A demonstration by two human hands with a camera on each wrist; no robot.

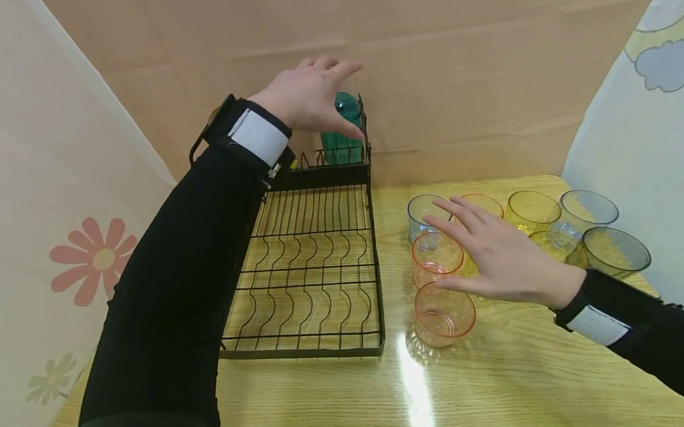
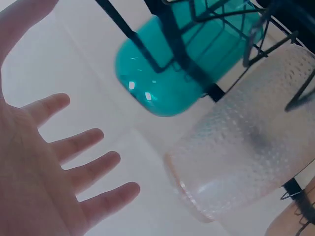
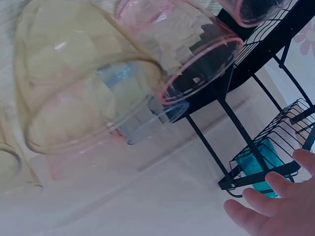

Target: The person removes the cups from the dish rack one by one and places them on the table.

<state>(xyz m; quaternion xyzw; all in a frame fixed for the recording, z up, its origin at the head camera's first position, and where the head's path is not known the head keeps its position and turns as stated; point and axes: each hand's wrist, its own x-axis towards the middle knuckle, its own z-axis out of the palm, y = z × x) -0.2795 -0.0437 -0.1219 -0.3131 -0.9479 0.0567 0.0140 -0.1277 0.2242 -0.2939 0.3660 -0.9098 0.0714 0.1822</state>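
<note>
My left hand [image 1: 311,97] is raised at the back, fingers spread and holding nothing. It overlaps a teal cup [image 1: 342,153] on the upper shelf of a black wire dish rack [image 1: 302,353]. In the left wrist view, a clear bumpy cup [image 2: 241,142] lies alongside the teal one, both behind the rack's wires. My right hand [image 1: 507,254], fingers extended and empty, hovers over several tinted glasses. Nearest its thumb are a pink glass [image 1: 445,320] and an orange-rimmed glass [image 1: 437,257]; a blue-rimmed glass [image 1: 427,219] stands beyond. The hand hides part of the group.
At the right stand a yellow glass [image 1: 533,210], a pale blue glass [image 1: 591,210] and a smoky olive glass [image 1: 617,252]. The rack's lower tier of wavy wires fills the middle left. Hanging cloth [image 1: 485,80] encloses the wooden table [image 1: 487,392] at back and sides.
</note>
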